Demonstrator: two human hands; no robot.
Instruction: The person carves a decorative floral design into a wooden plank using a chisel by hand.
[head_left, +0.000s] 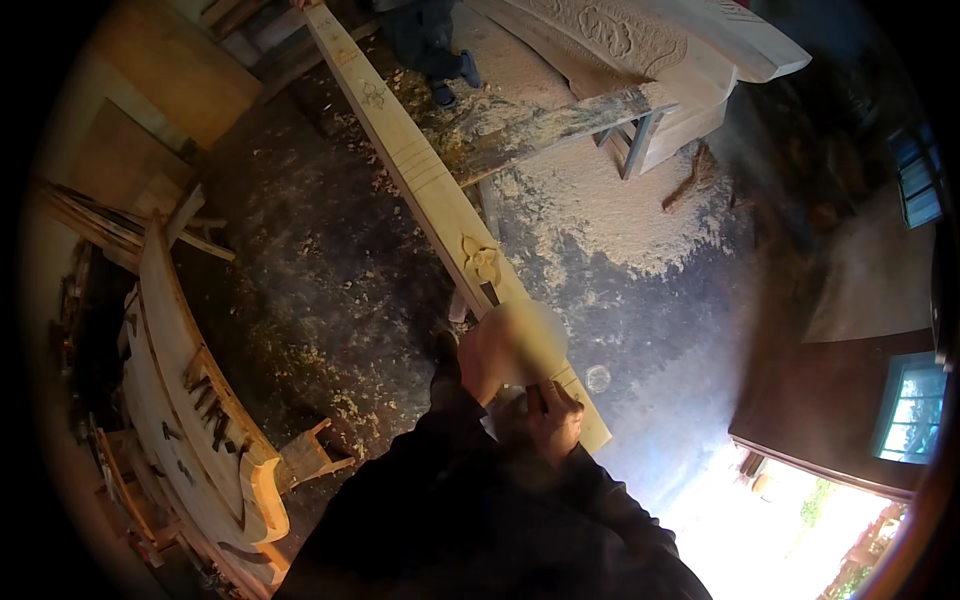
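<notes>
A long pale board (410, 150) runs diagonally from the top to the lower middle, with pencilled designs and a carved flower (480, 258). Just below the flower, my left hand (482, 362) is closed round a chisel (488, 291), its flat blade pointing up the board; a blurred patch covers part of the hand and tool. My right hand (555, 418), lower on the right, is closed at the board's near end, its fingers on something dark that I cannot make out.
Another person's legs (420, 40) stand beyond the board. A carved timber piece (620, 35) rests top right. A curved bench (185, 420) with several tools stands left. Shavings (610, 225) cover parts of the floor. A bright doorway (790, 510) is lower right.
</notes>
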